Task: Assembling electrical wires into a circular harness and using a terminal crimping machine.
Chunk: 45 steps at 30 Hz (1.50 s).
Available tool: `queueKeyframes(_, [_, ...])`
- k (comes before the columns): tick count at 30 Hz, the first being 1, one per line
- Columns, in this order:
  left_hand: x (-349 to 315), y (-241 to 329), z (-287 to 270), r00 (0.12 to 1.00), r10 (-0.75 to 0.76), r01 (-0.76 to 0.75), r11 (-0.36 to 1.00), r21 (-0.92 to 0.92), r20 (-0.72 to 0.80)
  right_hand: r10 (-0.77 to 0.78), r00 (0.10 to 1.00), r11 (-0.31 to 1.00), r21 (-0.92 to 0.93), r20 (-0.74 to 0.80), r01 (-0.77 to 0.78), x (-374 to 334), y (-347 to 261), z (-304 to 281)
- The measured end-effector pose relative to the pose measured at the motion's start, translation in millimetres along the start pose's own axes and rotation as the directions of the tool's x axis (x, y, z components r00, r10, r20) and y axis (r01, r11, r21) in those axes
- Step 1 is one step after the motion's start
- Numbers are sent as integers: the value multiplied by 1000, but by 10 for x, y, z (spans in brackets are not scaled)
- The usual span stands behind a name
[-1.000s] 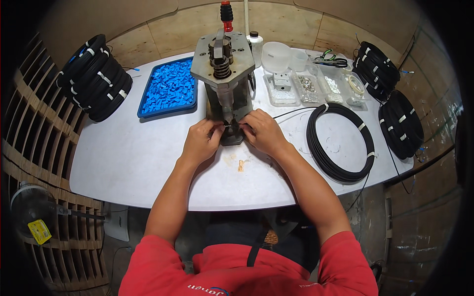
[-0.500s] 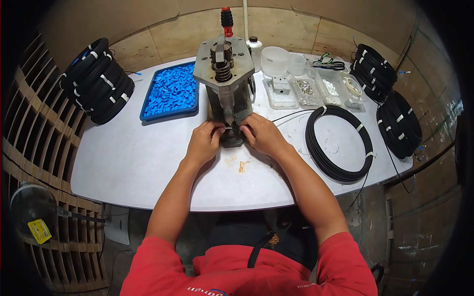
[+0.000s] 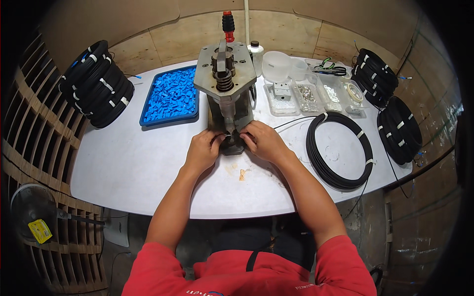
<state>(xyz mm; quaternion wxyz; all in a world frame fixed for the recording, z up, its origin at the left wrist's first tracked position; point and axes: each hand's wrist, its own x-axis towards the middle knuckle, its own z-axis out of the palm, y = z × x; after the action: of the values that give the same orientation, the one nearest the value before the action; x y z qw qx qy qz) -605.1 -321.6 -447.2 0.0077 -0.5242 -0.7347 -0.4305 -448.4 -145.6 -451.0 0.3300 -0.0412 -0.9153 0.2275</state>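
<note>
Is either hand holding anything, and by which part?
The black cable runs to the right hand, but any grip there is hidden. The left hand is at a small silvery piece; any hold can't be told.

Dark blue tray (image 3: 143,123) of small blue pieces (image 3: 170,96). Stacked black coils (image 3: 104,89) to its left. Dark-capped bottle (image 3: 256,60), clear round tub (image 3: 275,67) at back. Fan (image 3: 30,203), lower left, yellow label (image 3: 40,231).
</note>
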Motion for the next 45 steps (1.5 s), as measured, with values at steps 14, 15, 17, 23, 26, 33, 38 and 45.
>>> queueKeyframes(14, [-20,-9,-12,997,55,-54,998,28,-47,73,994,996,45,86,-77,-31,36,-164])
queueKeyframes(15, [-22,-7,-13,996,58,-57,998,18,-63,73,993,996,45,88,-77,-30,26,-168])
queueKeyframes(17, [-22,-24,-6,996,62,-61,998,17,-59,67,995,996,50,72,-70,-25,20,-174])
queueKeyframes(23, [-18,-30,4,997,63,-63,998,9,-42,39,999,998,45,-3,-39,-35,60,-108])
queueKeyframes(26, [-9,-34,26,998,47,-47,999,4,-51,58,998,996,63,-14,-57,-38,55,-95])
queueKeyframes(33, [-13,18,-18,999,-16,16,1000,-11,-28,77,997,995,66,-2,-77,-58,39,-95])
queueKeyframes(38, [-18,-31,17,996,50,-49,999,19,-67,101,995,992,70,15,-102,-63,3,-114])
queueKeyframes(45, [-19,-21,22,997,33,-35,999,-26,-70,93,995,994,48,35,-95,-37,42,-66])
